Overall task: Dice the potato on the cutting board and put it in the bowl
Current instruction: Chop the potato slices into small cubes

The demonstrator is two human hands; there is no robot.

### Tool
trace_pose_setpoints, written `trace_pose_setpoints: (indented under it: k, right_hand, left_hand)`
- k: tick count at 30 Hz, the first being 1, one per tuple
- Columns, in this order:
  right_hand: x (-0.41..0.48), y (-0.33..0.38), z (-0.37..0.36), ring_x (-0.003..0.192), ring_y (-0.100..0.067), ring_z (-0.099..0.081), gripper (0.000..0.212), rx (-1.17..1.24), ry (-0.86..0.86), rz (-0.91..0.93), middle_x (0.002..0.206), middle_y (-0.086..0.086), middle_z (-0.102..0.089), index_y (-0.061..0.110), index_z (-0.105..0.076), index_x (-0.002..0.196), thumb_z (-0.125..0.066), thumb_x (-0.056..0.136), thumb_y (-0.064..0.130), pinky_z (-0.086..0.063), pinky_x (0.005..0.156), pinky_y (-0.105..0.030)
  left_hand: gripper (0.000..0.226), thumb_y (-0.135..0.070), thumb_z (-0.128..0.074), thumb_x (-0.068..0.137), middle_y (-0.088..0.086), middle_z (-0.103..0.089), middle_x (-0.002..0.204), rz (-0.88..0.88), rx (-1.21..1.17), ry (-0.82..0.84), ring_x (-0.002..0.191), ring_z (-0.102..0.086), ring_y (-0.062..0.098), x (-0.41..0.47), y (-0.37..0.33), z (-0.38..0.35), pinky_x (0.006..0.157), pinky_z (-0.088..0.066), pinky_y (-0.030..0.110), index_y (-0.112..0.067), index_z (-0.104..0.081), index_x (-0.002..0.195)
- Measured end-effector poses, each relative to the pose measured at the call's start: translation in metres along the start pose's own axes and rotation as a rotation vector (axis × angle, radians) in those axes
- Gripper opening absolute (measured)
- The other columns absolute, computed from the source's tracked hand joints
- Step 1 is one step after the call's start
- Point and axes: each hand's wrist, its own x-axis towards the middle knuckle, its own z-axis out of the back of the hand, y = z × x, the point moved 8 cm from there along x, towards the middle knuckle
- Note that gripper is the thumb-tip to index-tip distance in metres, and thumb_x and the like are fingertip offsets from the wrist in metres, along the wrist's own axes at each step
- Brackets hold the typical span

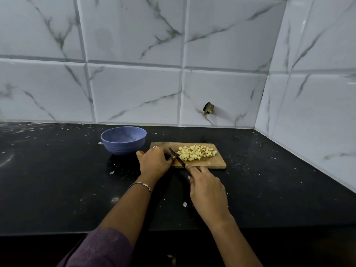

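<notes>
- Finishing the dicing is the step in hand: the right hand (pixel 207 187) wraps its fingers round the handle of the knife (pixel 178 158), whose blade lies slanted across the left part of the cutting board (pixel 215 164).
- The left hand (pixel 154 162) sits at the board's left end with fingers curled down beside the blade, seemingly pinning a last potato piece (pixel 173 158); most of that piece is hidden, so its size cannot be told.
- To do this well, I would keep the left fingertips tucked back with the knuckles facing the blade, since so small a remnant leaves little room.
- Short, straight downward cuts should match the cubes already made and stop the piece from rolling.
- The diced potato (pixel 196 153) lies heaped on the middle and right of the board, just beside the blade and not yet in the bowl (pixel 123 147).
- The bowl stands on the dark counter (pixel 57 170), just left of the board, and looks empty.
- Counted: one bowl, one board, one knife, one heap of cubes too many to count, two hands, and one bracelet (pixel 141 185) on the left wrist.
</notes>
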Motion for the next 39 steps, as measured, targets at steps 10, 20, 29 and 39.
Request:
trace_pose_setpoints:
  k: [10,20,29,39]
  right_hand:
    - [0.0000,0.0008,-0.0018,0.095,-0.007,-0.056,0.046,-0.001,0.009,0.007,0.121,0.007,-0.052,0.035,-0.035,0.150,-0.043,0.105,0.027,-0.037,0.071,-0.018]
    - [0.0049,0.0043,-0.0038,0.095,-0.008,-0.059,0.045,-0.051,0.020,0.032,0.119,0.006,-0.055,0.032,-0.039,0.148,-0.046,0.105,0.024,-0.044,0.072,-0.020]
    - [0.0019,0.0023,0.0006,0.096,-0.010,-0.059,0.047,-0.088,-0.010,-0.007,0.128,0.002,-0.051,0.033,-0.036,0.149,-0.047,0.104,0.023,-0.037,0.068,-0.019]
    - [0.0006,0.0014,0.0015,0.099,-0.009,-0.058,0.047,0.007,-0.024,-0.001,0.127,0.007,-0.052,0.037,-0.036,0.148,-0.047,0.104,0.027,-0.043,0.073,-0.019]
  left_hand:
    - [0.015,-0.037,-0.061,0.092,-0.009,-0.069,0.095,0.021,-0.021,0.018,0.096,-0.060,0.013,-0.0007,-0.0009,0.0006,0.098,-0.028,0.041,-0.028,-0.071,0.098]
    - [0.014,-0.037,-0.061,0.092,-0.006,-0.067,0.089,0.042,-0.063,0.040,0.095,-0.060,0.015,-0.0002,0.0011,-0.0005,0.102,-0.028,0.043,-0.025,-0.068,0.090]
    - [0.018,-0.042,-0.062,0.091,-0.007,-0.068,0.090,0.053,-0.075,0.021,0.096,-0.061,0.015,0.0001,0.0047,-0.0002,0.102,-0.028,0.044,-0.026,-0.069,0.089]
    - [0.016,-0.038,-0.060,0.091,-0.009,-0.070,0.098,0.033,-0.077,0.004,0.101,-0.061,0.015,-0.0008,0.0035,-0.0028,0.101,-0.027,0.043,-0.029,-0.071,0.099]
